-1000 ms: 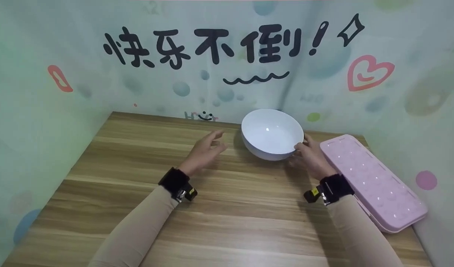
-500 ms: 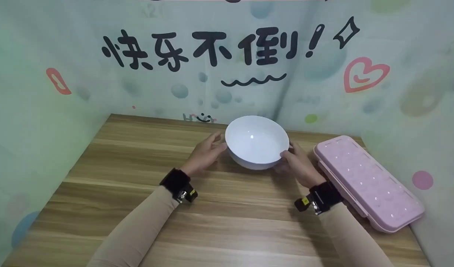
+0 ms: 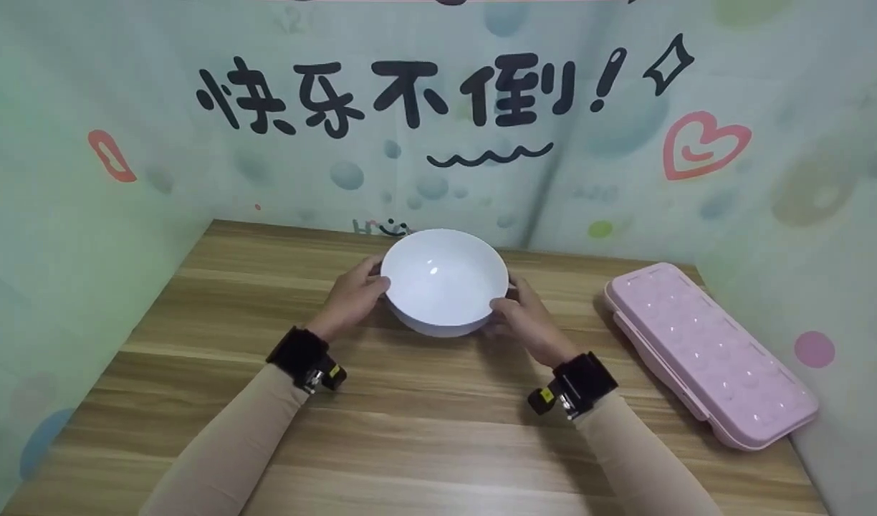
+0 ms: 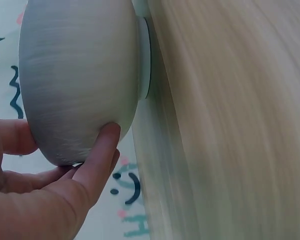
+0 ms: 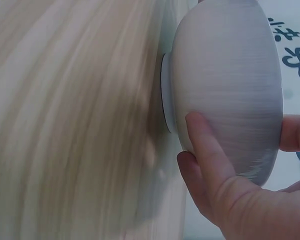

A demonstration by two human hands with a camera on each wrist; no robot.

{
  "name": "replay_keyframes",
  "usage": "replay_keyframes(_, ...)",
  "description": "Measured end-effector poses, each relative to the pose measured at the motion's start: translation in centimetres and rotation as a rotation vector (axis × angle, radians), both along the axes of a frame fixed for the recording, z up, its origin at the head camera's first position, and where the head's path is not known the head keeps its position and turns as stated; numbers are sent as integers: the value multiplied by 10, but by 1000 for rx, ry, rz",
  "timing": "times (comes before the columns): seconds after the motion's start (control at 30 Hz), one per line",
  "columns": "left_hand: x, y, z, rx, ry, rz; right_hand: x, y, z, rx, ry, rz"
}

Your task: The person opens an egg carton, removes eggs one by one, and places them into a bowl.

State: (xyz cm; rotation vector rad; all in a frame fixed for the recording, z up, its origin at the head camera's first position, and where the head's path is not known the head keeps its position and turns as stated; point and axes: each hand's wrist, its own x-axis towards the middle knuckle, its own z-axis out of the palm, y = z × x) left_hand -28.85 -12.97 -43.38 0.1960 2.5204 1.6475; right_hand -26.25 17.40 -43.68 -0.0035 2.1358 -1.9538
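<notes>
A white bowl [image 3: 446, 279] is held between both hands near the back of the table, its mouth tipped toward the head camera. My left hand [image 3: 352, 297] grips the bowl's left side, thumb at the rim and fingers under the outer wall. On the opposite side my right hand [image 3: 528, 319] grips it the same way. In the left wrist view the bowl's outer wall [image 4: 80, 75] and foot ring show close over the wood. The right wrist view shows fingertips [image 5: 197, 125] spread on the bowl's underside.
A pink lidded box [image 3: 711, 355] with a bumpy top lies slantwise at the right edge of the wooden table [image 3: 424, 437]. A printed curtain [image 3: 302, 179] hangs right behind the table and along its sides.
The bowl has moved left and slightly nearer in my right hand. My left hand, apart from it at first, has come to grip its left side. The pink box stays put.
</notes>
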Motion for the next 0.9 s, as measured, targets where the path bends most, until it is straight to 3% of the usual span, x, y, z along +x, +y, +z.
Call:
replay_keyframes(0.33,8,-55,1,-31,-22,47,4,-54,-4,-75,6,41)
replay_keyframes(0.63,19,-101,4,-55,-19,76,5,-100,-6,-54,58,104)
replay_keyframes(0.9,23,-123,5,-71,-14,92,4,-126,-7,-62,53,120)
